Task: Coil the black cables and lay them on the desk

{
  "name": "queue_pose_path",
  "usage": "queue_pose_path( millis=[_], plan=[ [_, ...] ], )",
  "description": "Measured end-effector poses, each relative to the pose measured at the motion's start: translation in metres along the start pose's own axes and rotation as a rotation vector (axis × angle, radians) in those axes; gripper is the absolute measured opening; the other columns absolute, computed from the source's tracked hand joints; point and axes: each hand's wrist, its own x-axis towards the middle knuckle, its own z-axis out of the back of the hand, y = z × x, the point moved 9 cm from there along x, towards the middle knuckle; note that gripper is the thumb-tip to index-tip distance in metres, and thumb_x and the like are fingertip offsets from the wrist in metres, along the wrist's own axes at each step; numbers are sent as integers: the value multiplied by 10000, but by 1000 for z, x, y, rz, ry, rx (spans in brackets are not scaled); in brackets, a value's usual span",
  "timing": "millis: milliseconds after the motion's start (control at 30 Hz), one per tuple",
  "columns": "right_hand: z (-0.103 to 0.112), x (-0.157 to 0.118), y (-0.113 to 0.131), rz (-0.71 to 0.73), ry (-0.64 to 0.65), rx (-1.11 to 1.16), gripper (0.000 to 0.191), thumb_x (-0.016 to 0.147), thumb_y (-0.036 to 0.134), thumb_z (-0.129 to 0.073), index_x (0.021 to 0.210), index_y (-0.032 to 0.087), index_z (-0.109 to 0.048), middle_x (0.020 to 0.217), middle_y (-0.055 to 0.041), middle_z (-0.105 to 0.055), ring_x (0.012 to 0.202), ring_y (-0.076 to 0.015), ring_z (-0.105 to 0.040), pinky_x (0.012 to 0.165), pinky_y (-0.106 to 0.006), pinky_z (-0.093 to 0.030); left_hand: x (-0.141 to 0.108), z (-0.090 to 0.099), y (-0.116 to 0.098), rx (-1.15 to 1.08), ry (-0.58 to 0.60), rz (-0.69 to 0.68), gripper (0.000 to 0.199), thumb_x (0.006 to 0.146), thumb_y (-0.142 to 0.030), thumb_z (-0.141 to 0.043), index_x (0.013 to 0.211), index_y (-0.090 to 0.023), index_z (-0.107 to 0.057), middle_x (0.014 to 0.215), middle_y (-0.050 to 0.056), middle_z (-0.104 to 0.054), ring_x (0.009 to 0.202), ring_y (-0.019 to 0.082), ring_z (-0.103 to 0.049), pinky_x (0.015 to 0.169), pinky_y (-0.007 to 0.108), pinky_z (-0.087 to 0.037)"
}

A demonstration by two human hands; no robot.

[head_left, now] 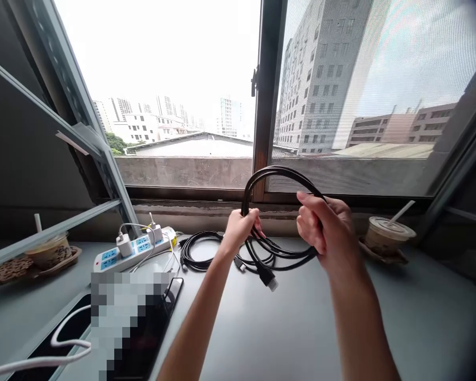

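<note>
Fingers point(307, 222) on left hand point(238, 226) and right hand point(333, 225) both wrapped round cable point(277, 170), coiled between them, plug point(266, 274) dangling below, nearer left.

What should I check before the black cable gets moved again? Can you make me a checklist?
1. Left hand gripping the black cable: ok, closed on its loops.
2. Right hand gripping it too: ok, closed around the other side.
3. Visible plug tucked in: not ok, it dangles loose.
4. Cable's other end found: cannot tell, I can't make it out.
5. Held loops apart from the coiled cable on the table: cannot tell, they overlap in this view.
6. Right-side cup upright: ok.
</note>
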Motion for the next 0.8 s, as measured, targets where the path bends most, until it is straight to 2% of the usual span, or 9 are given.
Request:
queue_pose_path(
  millis=[133, 200, 300, 367, 467, 533, 600, 700, 800],
  plan=[
    [26, -2, 15, 154, -196, -209, 459, 699, 437, -657, 440, 135, -428, 293, 30, -290, 228, -43, -218, 283, -183, -150, 0, -21, 30, 101, 166, 174, 424, 814, -402, -443, 545, -105, -580, 456, 52, -548, 363, 165, -548, 407, 253, -437],
    [29, -5, 20, 206, -207, -220, 452, 706, 427, -659, 440, 129, -448, 293, 26, -301, 229, -42, -219, 292, -185, -148, -10, -39, 44, 177, 362, 306, 589, 826, -548, -366, 523, -95, -590, 455, 99, -562, 376, 199, -560, 447, 303, -466],
    [20, -13, 29, 284, -129, -175, 479, 720, 423, -665, 414, 130, -441, 278, 26, -275, 235, -40, -224, 320, -190, -191, -42, -70, 59, 221, 790, 478, 759, 800, -700, -215, 606, -98, -636, 525, 134, -608, 476, 211, -605, 578, 335, -501],
    [15, -19, 37, 349, -105, -164, 486, 731, 403, -670, 403, 128, -440, 280, 30, -272, 244, -34, -239, 345, -189, -224, -48, -82, 48, 104, 887, 408, 681, 794, -695, -276, 737, -132, -655, 627, 110, -646, 572, 200, -623, 658, 340, -503],
    [19, -22, 42, 424, -181, -159, 434, 733, 364, -684, 436, 118, -484, 313, 32, -327, 252, -19, -257, 349, -176, -199, -28, -71, 20, -49, 653, 126, 419, 798, -551, -484, 860, -168, -640, 803, 77, -659, 748, 187, -621, 735, 314, -480],
    [26, -13, 36, 424, -220, -47, 441, 723, 370, -686, 441, 119, -458, 315, 38, -321, 249, -19, -247, 346, -173, -184, -18, -57, 5, -94, 498, 1, 351, 819, -496, -508, 866, -161, -603, 840, 73, -650, 828, 186, -613, 774, 295, -461],
    [33, 5, 16, 327, -241, 148, 473, 693, 389, -689, 448, 126, -380, 311, 56, -269, 257, -17, -221, 346, -166, -190, -13, -44, -10, -230, 400, -93, 342, 837, -504, -500, 838, -163, -532, 819, 59, -644, 850, 189, -624, 813, 302, -456],
    [33, 31, -27, 66, -219, 304, 440, 638, 410, -700, 544, 134, -371, 374, 81, -265, 314, -10, -252, 369, -148, -266, -9, -17, -34, -506, 231, -241, 381, 802, -532, -567, 777, -176, -434, 690, 2, -594, 785, 182, -650, 796, 299, -484],
    [20, 41, -51, -68, -127, 262, 383, 643, 435, -679, 696, 137, -443, 464, 76, -345, 391, -31, -366, 431, -159, -383, -11, 5, -48, -531, 91, -327, 420, 784, -553, -584, 723, -180, -402, 495, -67, -427, 518, 106, -570, 568, 197, -459]
  ],
)
